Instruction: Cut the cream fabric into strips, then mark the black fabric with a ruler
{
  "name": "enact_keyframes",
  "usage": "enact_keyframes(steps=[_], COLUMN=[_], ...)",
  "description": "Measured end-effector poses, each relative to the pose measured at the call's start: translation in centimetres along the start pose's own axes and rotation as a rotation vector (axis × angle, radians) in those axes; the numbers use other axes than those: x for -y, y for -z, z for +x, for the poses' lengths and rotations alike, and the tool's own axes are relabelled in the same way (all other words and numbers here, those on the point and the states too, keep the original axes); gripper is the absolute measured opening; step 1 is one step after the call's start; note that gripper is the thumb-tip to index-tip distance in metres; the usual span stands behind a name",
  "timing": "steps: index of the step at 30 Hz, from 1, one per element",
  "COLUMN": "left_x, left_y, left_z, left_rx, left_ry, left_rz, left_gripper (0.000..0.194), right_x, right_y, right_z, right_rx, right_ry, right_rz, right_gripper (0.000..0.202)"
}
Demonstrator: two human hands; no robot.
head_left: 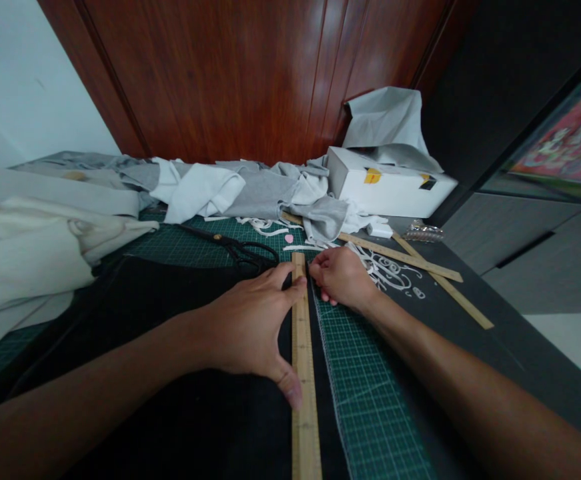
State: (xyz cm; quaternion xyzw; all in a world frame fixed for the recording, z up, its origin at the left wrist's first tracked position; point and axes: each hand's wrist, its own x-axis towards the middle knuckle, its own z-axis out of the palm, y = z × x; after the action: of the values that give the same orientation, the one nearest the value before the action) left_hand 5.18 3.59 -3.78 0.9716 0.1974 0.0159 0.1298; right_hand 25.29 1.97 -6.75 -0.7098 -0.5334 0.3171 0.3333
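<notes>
A wooden ruler lies lengthwise on black fabric, close to the fabric's right edge. My left hand rests spread across the ruler, with fingertips on its far part and the thumb on its left side lower down. Beside the ruler's far end, my right hand is closed in a pinch at the fabric's edge. What sits between those fingers is hidden. Under the fabric is a green gridded cutting mat. Black scissors lie just beyond my left hand, and a small pink piece lies beyond the ruler.
Cream cloth is heaped at the left. Grey and white fabric pieces line the back, by a white box. Two more wooden rulers cross at the right, near white fabric strips. A wooden panel rises behind.
</notes>
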Motion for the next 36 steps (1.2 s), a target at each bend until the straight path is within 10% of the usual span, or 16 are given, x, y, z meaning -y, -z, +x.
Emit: enact_keyframes(steps=[36], left_x=[-0.75], left_y=[-0.58], left_z=[-0.04], left_rx=[-0.04], left_ry=[0.051], left_rz=[0.028], left_gripper=[0.128], right_x=[0.36], right_y=[0.25], right_z=[-0.34], right_rx=[-0.01], right_ry=[-0.005], right_rz=[0.02], right_gripper=[0.022])
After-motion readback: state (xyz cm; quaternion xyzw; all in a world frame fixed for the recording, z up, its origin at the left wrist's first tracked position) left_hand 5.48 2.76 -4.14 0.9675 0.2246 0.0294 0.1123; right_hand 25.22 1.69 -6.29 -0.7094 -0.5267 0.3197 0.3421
